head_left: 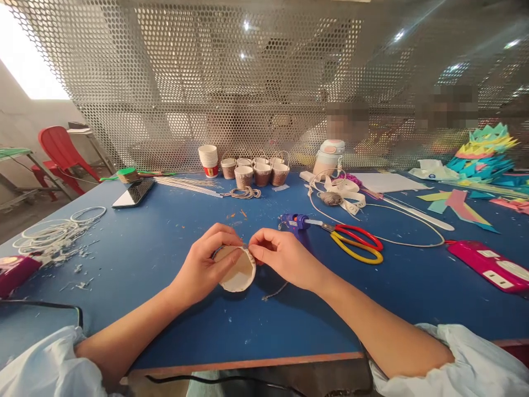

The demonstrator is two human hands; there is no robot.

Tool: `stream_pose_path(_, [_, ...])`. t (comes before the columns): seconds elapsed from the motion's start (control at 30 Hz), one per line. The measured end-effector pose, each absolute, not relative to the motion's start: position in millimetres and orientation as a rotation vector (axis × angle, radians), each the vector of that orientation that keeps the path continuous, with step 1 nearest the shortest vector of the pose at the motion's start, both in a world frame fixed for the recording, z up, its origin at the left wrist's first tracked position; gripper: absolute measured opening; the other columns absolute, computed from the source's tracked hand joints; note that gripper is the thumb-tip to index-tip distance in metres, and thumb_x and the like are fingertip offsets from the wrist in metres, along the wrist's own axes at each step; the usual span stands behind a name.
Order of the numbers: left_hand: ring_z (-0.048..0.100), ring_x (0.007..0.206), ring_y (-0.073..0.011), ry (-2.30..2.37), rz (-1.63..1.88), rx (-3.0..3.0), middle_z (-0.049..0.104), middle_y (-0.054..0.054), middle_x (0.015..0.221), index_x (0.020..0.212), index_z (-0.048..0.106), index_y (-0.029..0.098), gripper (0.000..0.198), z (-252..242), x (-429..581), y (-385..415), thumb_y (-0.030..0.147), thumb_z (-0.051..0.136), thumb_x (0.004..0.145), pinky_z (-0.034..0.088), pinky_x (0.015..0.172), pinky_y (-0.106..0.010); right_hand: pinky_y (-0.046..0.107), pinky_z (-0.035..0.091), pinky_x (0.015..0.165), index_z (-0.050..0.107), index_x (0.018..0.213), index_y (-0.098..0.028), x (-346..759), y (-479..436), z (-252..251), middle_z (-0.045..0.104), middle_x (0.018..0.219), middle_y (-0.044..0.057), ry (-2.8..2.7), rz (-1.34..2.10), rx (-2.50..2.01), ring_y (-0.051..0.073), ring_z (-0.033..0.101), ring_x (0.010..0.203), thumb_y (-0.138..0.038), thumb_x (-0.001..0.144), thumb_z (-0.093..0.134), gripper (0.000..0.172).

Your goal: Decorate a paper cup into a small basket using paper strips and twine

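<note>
Cup gripped in our left hand, thumb inside; our right hand pinches its rim. We judge it part-made, handleless, unlike the baskets beyond our fingers.

Behind the cup, on the table, stand baskets; right of it lie scissors, then a power strip; left of it, cord; behind it leftward, a phone.

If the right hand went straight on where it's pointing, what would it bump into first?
Probably the cup, whose rim the right hand seems to touch; the left hand appears just beyond, though depth is unclear.
</note>
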State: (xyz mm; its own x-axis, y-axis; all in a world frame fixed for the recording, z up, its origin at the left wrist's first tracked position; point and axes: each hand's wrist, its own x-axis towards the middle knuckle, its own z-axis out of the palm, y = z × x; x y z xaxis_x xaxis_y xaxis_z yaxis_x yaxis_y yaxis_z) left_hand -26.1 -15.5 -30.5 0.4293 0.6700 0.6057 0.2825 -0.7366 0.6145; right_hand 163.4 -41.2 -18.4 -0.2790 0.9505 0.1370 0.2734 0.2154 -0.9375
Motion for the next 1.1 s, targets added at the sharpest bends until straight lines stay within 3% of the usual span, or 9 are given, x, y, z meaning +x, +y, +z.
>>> stream_pose_path(0.37, [0.062,0.081,-0.0138,0.741,1.151,2.305,0.062,-0.004,0.089,0.089,0.066,0.02,0.013,-29,-30,-13,0.021,0.053,0.09,0.05,0.072,-0.023,0.025,0.04,0.064,0.05,0.082,-0.02,159,-48,-21,0.053,0.075,-0.002,-1.816,0.853,-1.123,0.012,0.048,0.068,-0.032,0.095,0.044,0.019])
stream_pose_path(0.73, [0.061,0.078,-0.0128,0.73,1.08,2.277,0.062,-0.003,0.086,0.086,0.066,0.019,0.013,-24,-30,-13,0.02,0.053,0.089,0.048,0.071,-0.023,0.025,0.039,0.064,0.05,0.081,-0.02,158,-46,-22,0.053,0.076,-0.002,-1.806,0.913,-1.106,0.012,0.047,0.068,-0.035,0.095,0.046,0.02])
stream_pose_path(0.97, [0.061,0.079,-0.0139,0.87,0.983,1.886,0.063,-0.001,0.085,0.087,0.061,0.019,0.016,-23,-28,-14,0.011,0.053,0.076,0.047,0.07,-0.024,0.025,0.039,0.058,0.053,0.082,-0.019,158,-37,-29,0.052,0.07,-0.004,-1.675,1.081,-1.133,0.011,0.047,0.061,-0.039,0.091,0.051,0.022])
stream_pose_path(1.1, [0.06,0.088,-0.0172,0.786,0.936,1.728,0.064,-0.003,0.088,0.072,0.061,0.017,0.008,-20,-32,-8,0.011,0.056,0.072,0.046,0.077,-0.028,0.024,0.041,0.057,0.055,0.086,-0.019,159,-36,-26,0.053,0.07,-0.004,-1.617,1.091,-1.162,0.01,0.05,0.06,-0.034,0.09,0.051,0.016])
